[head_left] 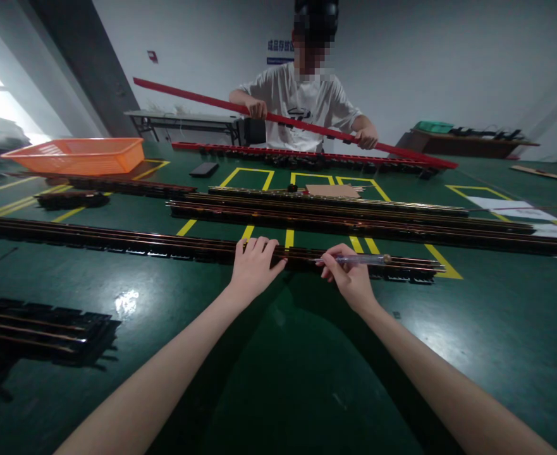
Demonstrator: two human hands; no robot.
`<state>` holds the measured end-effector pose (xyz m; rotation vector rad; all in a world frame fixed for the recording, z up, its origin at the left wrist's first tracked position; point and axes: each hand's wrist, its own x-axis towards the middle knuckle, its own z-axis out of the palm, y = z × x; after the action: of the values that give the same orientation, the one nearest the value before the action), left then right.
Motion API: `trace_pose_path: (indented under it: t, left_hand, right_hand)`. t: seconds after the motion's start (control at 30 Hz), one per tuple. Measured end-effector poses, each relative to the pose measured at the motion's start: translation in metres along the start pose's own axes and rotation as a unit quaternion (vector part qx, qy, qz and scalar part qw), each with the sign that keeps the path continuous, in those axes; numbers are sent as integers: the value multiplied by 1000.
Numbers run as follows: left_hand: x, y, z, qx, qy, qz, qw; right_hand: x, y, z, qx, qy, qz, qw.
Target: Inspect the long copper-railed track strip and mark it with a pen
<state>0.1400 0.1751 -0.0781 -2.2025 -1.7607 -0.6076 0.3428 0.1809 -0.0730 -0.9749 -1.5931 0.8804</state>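
Note:
A long dark rail with copper strips (117,240) lies across the green table (278,373) in front of me. My left hand (253,266) rests on the rail, fingers curled over its top edge. My right hand (349,278) is closed on a clear screwdriver-like tool (358,259), which lies along the rail with its tip pointing right. The rail's right end (425,270) sits just beyond the tool.
More long rails (354,218) lie parallel behind the near one, and a stack (31,325) sits at the left. An orange basket (76,155) stands far left. Across the table a person in a white shirt (301,101) holds a long red strip (282,119) over a red rail (306,157).

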Motion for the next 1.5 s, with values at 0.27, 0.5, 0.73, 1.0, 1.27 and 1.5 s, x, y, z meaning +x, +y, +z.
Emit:
trace_pose_path:
  t: [0.27,0.5,0.73,1.0,1.27,1.5]
  left_hand:
    - [-2,0,0,-7,3,-1,1000]
    - [-3,0,0,-4,9,-5,1000]
    - [-5,-1,1,-4,16,0,1000]
    - [-5,1,-1,5,16,1,1000]
    - [-5,0,-2,8,12,2,1000]
    - [-5,0,-1,9,10,4,1000]
  right_hand:
    - [0,-3,1,-1,1,0,1000]
    - [0,-3,1,-3,4,1,1000]
    - [0,-3,1,-15,5,2,1000]
    - [0,-2,1,-11,10,9,1000]
    - [0,-4,1,-11,16,15,1000]
    - [0,-3,0,-5,34,-2,999]
